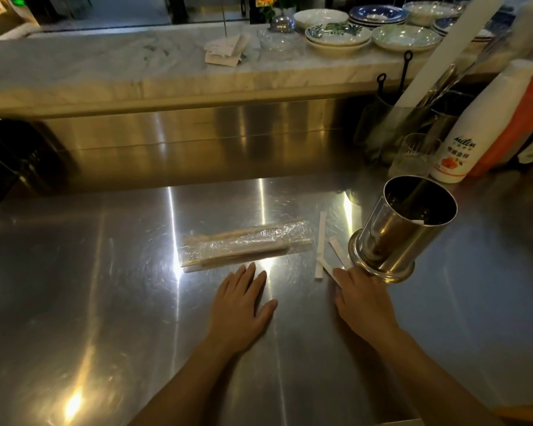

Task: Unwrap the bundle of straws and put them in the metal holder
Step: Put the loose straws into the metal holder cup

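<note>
Plastic-wrapped bundle of straws (246, 245) lies mid-frame, unopened, left hand (243, 305) flat and empty just below, right hand (362, 299) open, empty, touching the metal holder (403, 229), probably steadying it.

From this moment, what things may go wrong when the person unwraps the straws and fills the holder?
1. The metal holder stands right beside the right hand; a nudge might tip or slide it.
2. The wrapped bundle lies loose on smooth steel; once opened, straws may roll away.
3. Loose paper-wrapped straws lie between bundle and holder and could be swept aside.
</note>
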Motion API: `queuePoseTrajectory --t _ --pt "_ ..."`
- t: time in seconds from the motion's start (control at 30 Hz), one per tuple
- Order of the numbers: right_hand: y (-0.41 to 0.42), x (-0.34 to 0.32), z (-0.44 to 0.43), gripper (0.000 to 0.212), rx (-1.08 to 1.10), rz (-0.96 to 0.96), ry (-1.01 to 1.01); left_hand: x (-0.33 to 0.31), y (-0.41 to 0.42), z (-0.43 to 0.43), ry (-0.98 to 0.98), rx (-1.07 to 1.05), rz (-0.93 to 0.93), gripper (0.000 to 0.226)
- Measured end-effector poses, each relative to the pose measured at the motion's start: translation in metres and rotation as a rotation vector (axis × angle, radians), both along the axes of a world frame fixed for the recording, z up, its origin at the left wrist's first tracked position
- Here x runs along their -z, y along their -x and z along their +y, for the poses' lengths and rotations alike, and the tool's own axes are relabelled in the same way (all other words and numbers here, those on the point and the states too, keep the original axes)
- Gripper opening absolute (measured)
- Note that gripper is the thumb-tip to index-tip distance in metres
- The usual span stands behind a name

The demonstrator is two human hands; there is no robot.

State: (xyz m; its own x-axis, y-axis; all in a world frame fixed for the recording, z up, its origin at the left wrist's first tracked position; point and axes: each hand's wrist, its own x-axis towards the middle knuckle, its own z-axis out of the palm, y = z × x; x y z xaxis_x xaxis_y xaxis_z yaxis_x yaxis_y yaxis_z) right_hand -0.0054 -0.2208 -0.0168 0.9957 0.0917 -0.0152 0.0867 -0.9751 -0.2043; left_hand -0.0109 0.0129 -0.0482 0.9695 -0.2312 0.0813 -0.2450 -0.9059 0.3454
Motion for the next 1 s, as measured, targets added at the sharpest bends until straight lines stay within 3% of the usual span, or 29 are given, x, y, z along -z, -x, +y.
queuePoseTrajectory --t 0.53,0.77,0.9,1.0 --pt "-0.032 -0.024 0.008 0.027 0.245 0.144 -0.057 0.011 -0.003 0.001 0.029 -0.016 -0.034 0.066" --pt "-0.034 -0.020 0.009 0.024 0.134 0.237 -0.038 0.010 -0.002 0.002 0.025 -0.009 -0.032 0.067" --pt "-0.039 -0.025 0.005 0.009 0.057 0.340 -0.136 0.008 -0.002 0.001 0.027 -0.009 -0.023 0.068" --pt "-0.045 -0.035 0.004 0.023 0.034 0.404 -0.265 0.008 -0.002 0.001 0.046 -0.009 -0.020 0.068"
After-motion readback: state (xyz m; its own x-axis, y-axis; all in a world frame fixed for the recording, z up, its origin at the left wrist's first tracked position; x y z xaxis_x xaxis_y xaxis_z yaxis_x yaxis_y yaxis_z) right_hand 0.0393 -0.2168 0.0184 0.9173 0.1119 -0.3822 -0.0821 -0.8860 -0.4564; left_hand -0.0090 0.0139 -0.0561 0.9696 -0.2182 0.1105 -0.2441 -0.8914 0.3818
